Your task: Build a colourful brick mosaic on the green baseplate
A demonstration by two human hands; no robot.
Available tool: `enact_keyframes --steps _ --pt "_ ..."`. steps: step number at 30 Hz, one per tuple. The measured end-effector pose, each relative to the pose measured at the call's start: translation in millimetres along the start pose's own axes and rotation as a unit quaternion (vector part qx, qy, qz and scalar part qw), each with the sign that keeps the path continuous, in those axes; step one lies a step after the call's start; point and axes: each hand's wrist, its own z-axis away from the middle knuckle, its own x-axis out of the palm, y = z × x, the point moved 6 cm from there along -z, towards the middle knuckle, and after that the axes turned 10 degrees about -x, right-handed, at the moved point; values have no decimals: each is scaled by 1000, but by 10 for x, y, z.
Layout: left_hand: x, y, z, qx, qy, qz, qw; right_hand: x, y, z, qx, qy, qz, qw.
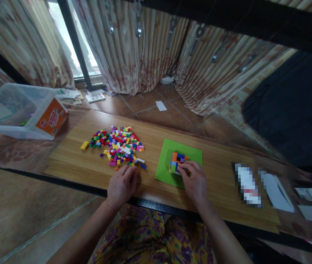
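Two hands are in view, the left hand [121, 185] and the right hand [194, 181]. One green baseplate [191, 152] lies under the right hand, carrying one small block build [177, 162]. One pile of loose bricks [119, 146], too many to count, sits just beyond the left hand. One clear bin [15, 110] stands far left of both hands. About four papers [275, 190] lie right of the right hand.

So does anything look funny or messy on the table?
Nothing looks broken. The loose bricks lie in a scattered pile, with a yellow brick off alone at its left edge. The clear plastic bin lies tipped on its side. The left hand rests by the pile; the right hand touches the small brick build.
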Motion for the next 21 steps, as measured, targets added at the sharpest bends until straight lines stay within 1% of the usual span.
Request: enact_keyframes --steps 8,14,21 --pt "-10 7 -4 4 5 0 1000 -32 -2 -15 -9 -28 -25 999" --pt "1 -3 -4 -2 -6 2 1000 -11 -29 -51 -1 -5 -3 1000" --pt "9 -15 4 -2 -1 -3 1000 9 -29 -58 16 7 2 1000"
